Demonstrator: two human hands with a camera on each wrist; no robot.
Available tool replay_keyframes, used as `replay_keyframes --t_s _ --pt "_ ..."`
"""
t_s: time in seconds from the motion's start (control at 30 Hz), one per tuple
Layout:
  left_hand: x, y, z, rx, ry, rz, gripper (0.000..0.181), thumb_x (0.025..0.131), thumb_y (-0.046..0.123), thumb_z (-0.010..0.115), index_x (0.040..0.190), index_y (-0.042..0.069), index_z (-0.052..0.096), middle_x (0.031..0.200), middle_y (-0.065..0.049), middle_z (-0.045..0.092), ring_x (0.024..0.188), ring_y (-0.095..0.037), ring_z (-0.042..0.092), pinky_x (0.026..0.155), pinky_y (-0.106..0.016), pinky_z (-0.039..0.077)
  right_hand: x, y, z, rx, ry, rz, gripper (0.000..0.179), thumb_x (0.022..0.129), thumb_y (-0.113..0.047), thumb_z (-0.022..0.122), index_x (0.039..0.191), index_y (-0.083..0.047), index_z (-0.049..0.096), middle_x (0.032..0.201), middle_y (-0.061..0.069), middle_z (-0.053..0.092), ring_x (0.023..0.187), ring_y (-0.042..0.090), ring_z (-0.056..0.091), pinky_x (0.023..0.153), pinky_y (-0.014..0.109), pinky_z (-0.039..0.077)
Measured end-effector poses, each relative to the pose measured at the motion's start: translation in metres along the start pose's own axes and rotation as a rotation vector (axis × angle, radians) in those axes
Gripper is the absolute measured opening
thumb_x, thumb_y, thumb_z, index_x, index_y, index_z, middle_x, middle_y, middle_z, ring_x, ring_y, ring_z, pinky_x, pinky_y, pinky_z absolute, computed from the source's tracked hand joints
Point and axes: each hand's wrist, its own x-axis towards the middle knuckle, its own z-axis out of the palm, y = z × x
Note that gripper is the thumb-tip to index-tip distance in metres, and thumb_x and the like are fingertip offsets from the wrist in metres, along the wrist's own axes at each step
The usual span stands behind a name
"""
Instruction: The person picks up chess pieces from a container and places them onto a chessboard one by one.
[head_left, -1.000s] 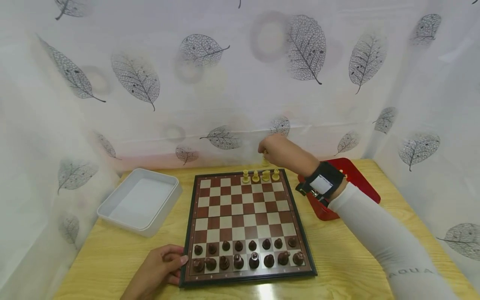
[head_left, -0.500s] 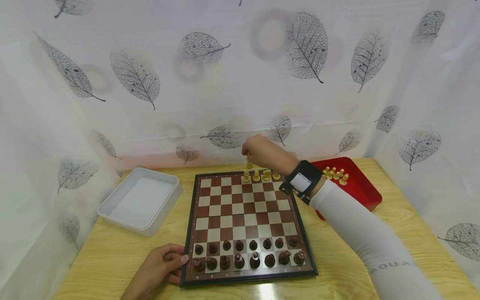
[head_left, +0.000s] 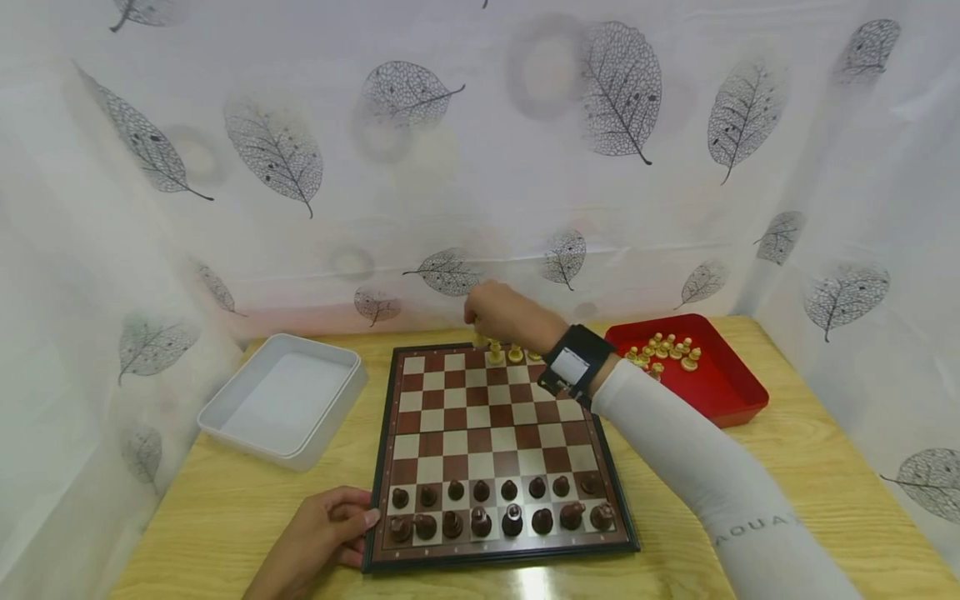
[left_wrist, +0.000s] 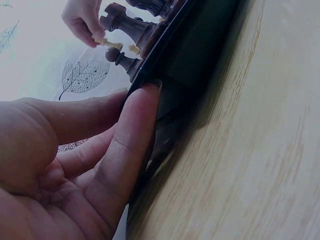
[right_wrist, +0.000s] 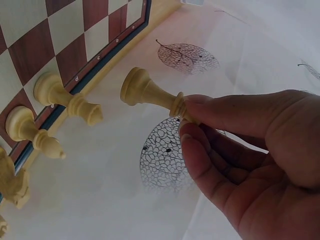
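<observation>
In the head view, my right hand (head_left: 504, 315) is at the chessboard's far edge, pinching a cream chess piece (right_wrist: 150, 93) between thumb and fingertips. Its base points toward the board and its head is hidden by the fingers. Beside it on the far row stand a cream crowned piece (right_wrist: 67, 98), a cream bishop (right_wrist: 32, 131) and a cream knight (right_wrist: 12, 181). My left hand (head_left: 318, 533) grips the near left edge of the chessboard (head_left: 480, 439), thumb (left_wrist: 137, 117) against the rim. Dark pieces, including a rook (left_wrist: 131, 27) and a pawn (left_wrist: 125, 63), fill the two near rows.
To the right, a red tray (head_left: 723, 400) holds several cream pieces (head_left: 690, 360), partly behind the right forearm. A white box (head_left: 281, 400) stands on the wooden table (head_left: 225, 508) to the left. A leaf-print curtain (head_left: 420, 192) hangs behind the table.
My right hand has moved left along the far edge with the cream chess piece and come lower. More of the red tray shows. My left hand stays on the board's edge.
</observation>
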Motion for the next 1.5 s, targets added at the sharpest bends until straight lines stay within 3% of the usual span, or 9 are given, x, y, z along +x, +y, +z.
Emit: replay_keyframes --t_s 0.1,0.23,0.33,0.4,0.5,0.63,0.87,1.3,1.5 --pt "0.0 0.0 0.0 0.006 0.003 0.002 0.055 0.096 0.021 0.075 0.135 -0.012 0.053 0.095 -0.004 0.069 0.077 -0.018 0.067 0.067 -0.035 0.067 0.004 0.002 0.005 0.016 -0.009 0.002 0.027 0.098 0.004 0.061 0.119 -0.002 0.076 0.127 0.017 0.073 0.092 0.023 0.077 0.09 0.035 0.065" --pt "0.001 -0.001 -0.001 0.013 0.003 -0.006 0.056 0.097 0.021 0.075 0.136 -0.012 0.053 0.096 -0.005 0.071 0.078 -0.018 0.067 0.069 -0.035 0.067 0.01 0.005 0.012 0.019 -0.004 -0.03 0.016 0.095 0.002 0.069 0.106 -0.002 0.08 0.102 0.015 0.078 0.073 0.014 0.07 0.071 0.027 0.062" --pt "0.001 -0.002 -0.001 0.02 -0.005 0.003 0.056 0.097 0.022 0.074 0.136 -0.013 0.052 0.097 -0.005 0.071 0.078 -0.019 0.067 0.069 -0.036 0.067 0.014 0.007 0.019 0.015 -0.005 -0.056 0.009 0.092 0.002 0.072 0.09 -0.001 0.08 0.073 0.01 0.07 0.055 0.011 0.053 0.051 0.022 0.045" --pt "0.001 -0.002 -0.002 0.02 -0.013 0.008 0.057 0.098 0.022 0.073 0.136 -0.014 0.051 0.097 -0.005 0.072 0.078 -0.019 0.067 0.069 -0.036 0.067 0.017 0.009 0.023 0.002 -0.011 -0.06 0.007 0.09 0.003 0.074 0.086 0.001 0.079 0.065 0.006 0.061 0.051 0.009 0.046 0.047 0.02 0.038" --pt "0.001 -0.003 -0.002 0.021 -0.018 0.011 0.057 0.098 0.022 0.073 0.136 -0.014 0.051 0.096 -0.005 0.072 0.077 -0.019 0.068 0.069 -0.036 0.067 0.019 0.011 0.028 -0.025 -0.022 -0.044 0.003 0.089 0.001 0.077 0.091 0.001 0.079 0.072 0.004 0.064 0.056 0.008 0.05 0.052 0.019 0.043" --pt "0.002 -0.004 -0.001 0.027 -0.016 0.008 0.056 0.098 0.022 0.073 0.136 -0.013 0.051 0.096 -0.005 0.073 0.077 -0.019 0.068 0.069 -0.037 0.067 0.021 0.015 0.035 -0.022 -0.037 -0.002 0.021 0.089 0.0 0.077 0.11 -0.001 0.078 0.105 0.011 0.077 0.077 0.015 0.07 0.075 0.027 0.063" --pt "0.001 -0.003 -0.001 0.048 -0.018 0.018 0.057 0.099 0.023 0.072 0.136 -0.014 0.051 0.096 -0.004 0.073 0.077 -0.019 0.068 0.069 -0.037 0.067 0.024 0.018 0.042 -0.037 -0.016 -0.005 0.023 0.093 0.002 0.072 0.115 0.0 0.076 0.118 0.016 0.075 0.107 0.028 0.073 0.094 0.038 0.064" --pt "0.001 -0.002 0.001 0.061 -0.003 0.004 0.054 0.099 0.022 0.072 0.135 -0.013 0.052 0.094 -0.003 0.073 0.076 -0.019 0.068 0.068 -0.037 0.067 0.026 0.021 0.052 -0.068 0.01 -0.03 0.01 0.092 0.002 0.073 0.099 -0.001 0.08 0.094 0.011 0.077 0.075 0.019 0.067 0.065 0.027 0.059" --pt "0.001 -0.002 0.0 0.062 -0.004 0.002 0.055 0.099 0.024 0.072 0.135 -0.013 0.053 0.096 -0.004 0.074 0.077 -0.019 0.068 0.069 -0.037 0.067 0.026 0.02 0.055 -0.118 0.036 -0.051 0.01 0.093 0.002 0.071 0.098 0.0 0.08 0.093 0.011 0.078 0.079 0.021 0.071 0.07 0.029 0.062"
